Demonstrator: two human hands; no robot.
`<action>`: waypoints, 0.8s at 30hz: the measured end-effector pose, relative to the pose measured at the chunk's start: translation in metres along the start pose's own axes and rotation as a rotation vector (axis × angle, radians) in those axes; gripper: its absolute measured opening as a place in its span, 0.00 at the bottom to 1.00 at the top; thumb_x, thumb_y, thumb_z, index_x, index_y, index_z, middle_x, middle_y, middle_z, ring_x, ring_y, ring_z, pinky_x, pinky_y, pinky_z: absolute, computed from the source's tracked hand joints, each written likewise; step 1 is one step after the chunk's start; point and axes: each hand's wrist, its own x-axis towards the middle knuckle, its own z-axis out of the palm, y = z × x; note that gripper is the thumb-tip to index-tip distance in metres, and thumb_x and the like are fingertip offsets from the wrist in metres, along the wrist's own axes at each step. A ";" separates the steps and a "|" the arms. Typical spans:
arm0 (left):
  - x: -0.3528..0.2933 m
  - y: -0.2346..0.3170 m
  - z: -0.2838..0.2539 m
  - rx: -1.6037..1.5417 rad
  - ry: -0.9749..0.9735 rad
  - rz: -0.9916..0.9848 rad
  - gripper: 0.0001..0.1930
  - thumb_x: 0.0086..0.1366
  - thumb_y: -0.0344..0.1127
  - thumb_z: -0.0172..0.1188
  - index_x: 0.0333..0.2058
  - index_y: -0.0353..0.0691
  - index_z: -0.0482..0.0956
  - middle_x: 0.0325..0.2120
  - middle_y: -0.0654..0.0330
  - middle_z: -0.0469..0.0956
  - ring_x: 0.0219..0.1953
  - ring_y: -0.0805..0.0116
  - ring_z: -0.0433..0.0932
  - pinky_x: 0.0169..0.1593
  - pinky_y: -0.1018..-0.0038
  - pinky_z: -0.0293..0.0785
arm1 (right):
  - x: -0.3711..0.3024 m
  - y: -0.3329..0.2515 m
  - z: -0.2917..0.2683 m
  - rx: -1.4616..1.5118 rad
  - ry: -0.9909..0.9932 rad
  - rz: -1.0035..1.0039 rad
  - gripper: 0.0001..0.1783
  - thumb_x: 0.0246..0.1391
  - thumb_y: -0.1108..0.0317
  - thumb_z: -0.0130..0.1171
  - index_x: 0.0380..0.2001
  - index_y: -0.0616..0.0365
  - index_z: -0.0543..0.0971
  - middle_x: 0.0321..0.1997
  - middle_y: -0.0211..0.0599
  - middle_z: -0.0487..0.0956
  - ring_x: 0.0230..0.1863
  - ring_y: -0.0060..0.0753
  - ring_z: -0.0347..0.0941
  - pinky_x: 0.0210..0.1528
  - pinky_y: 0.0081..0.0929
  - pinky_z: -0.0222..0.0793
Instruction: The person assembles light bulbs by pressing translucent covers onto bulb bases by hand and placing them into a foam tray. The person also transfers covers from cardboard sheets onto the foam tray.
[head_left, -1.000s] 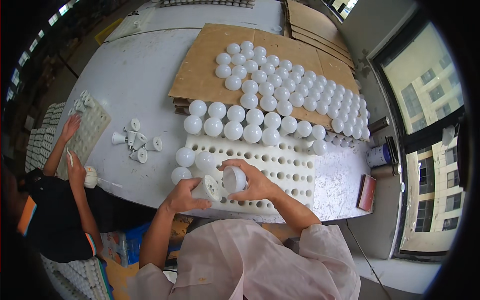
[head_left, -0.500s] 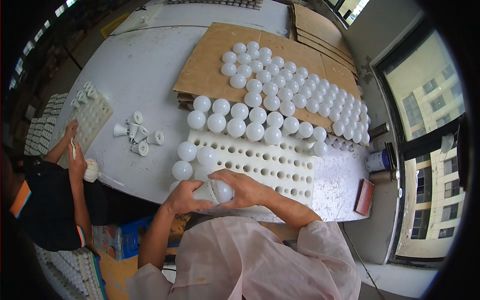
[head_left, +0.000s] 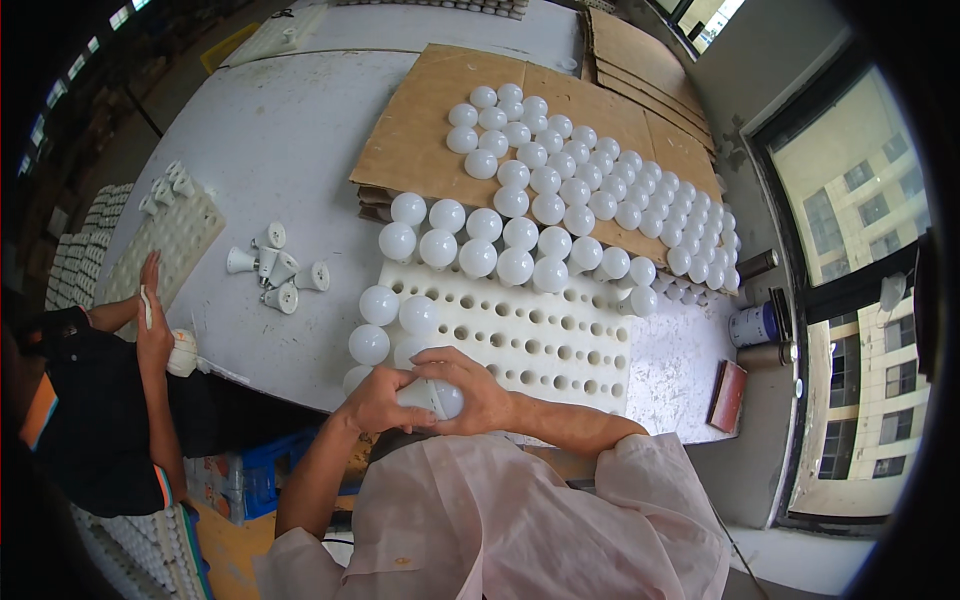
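Close to my body, over the table's near edge, both hands are closed on one white LED bulb [head_left: 424, 396]. My left hand [head_left: 376, 402] wraps its tapered base end. Around the round frosted dome curls my right hand [head_left: 480, 393]. Dome and base sit together, lying roughly sideways; the fingers partly hide them. Just beyond is a white foam tray [head_left: 500, 325] with rows of round holes. Several bulbs with frosted domes [head_left: 379, 305] stand at its left end, and more line its far edge.
Brown cardboard [head_left: 410, 130] behind the tray carries many frosted domes [head_left: 548, 208]. Several white bulb bases [head_left: 283, 268] lie loose to the left. A co-worker [head_left: 110, 390] works at a second foam tray [head_left: 185, 245]. A white tub [head_left: 752, 325] and a dark red box [head_left: 728, 395] are by the window wall.
The bulb's dome and base, earlier tilted with a gap at the joint, now sit closer together. My right hand has shifted around the dome. The co-worker's hands moved slightly.
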 end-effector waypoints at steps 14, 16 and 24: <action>0.022 0.012 0.015 -0.096 -0.114 -0.118 0.18 0.50 0.35 0.69 0.34 0.26 0.78 0.24 0.57 0.78 0.19 0.74 0.76 0.18 0.82 0.69 | -0.020 0.007 -0.008 0.166 0.104 0.096 0.28 0.27 0.74 0.69 0.38 0.57 0.72 0.40 0.41 0.73 0.40 0.40 0.72 0.42 0.32 0.71; 0.029 0.010 0.016 -0.097 -0.123 -0.141 0.17 0.50 0.35 0.68 0.34 0.26 0.79 0.24 0.57 0.78 0.18 0.74 0.75 0.17 0.82 0.69 | -0.024 0.010 -0.012 0.158 0.107 0.117 0.28 0.27 0.74 0.69 0.38 0.57 0.72 0.39 0.41 0.73 0.40 0.40 0.72 0.42 0.32 0.71; 0.057 -0.007 0.001 -0.120 -0.192 -0.260 0.16 0.57 0.36 0.64 0.37 0.27 0.76 0.25 0.53 0.78 0.15 0.74 0.75 0.12 0.85 0.63 | -0.034 0.025 -0.016 0.121 0.143 0.248 0.31 0.30 0.74 0.71 0.43 0.57 0.71 0.44 0.39 0.71 0.45 0.37 0.70 0.48 0.32 0.67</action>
